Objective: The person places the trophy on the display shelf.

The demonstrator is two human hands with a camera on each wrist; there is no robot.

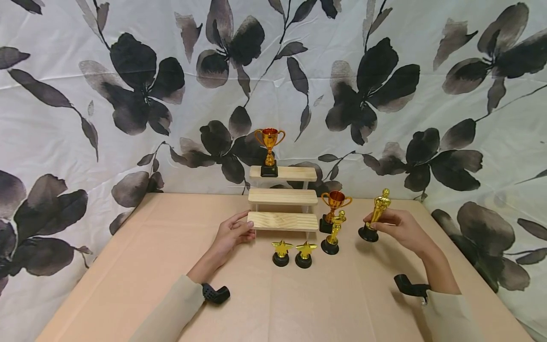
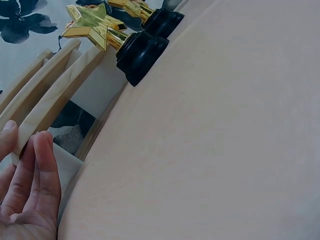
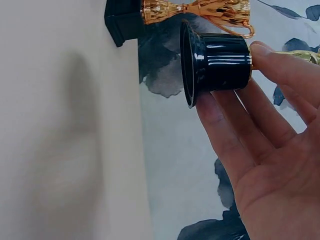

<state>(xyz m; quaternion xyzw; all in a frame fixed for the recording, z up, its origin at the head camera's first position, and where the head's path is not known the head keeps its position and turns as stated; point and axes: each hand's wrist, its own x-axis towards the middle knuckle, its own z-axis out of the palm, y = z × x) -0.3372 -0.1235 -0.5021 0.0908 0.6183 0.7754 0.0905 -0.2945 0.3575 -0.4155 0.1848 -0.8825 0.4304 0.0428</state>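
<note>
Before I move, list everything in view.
Floral cloth: 1, white and black, behind.
Tabletop: 1, peach, beneath.
Shelf stand: 1, pale wood, back centre.
Cup trophies: 2, gold on black, top shelf and right of stand.
Star trophies: 2, gold on black, in front of stand.
Figure trophies: 2, gold on black, one on the tabletop, one raised.
Wrist devices: 2, black, one per wrist.
Sleeves: 2, beige, forearms.
Left hand: 1, gripping bottom shelf.
Right hand: 1, holding a figure trophy.
</note>
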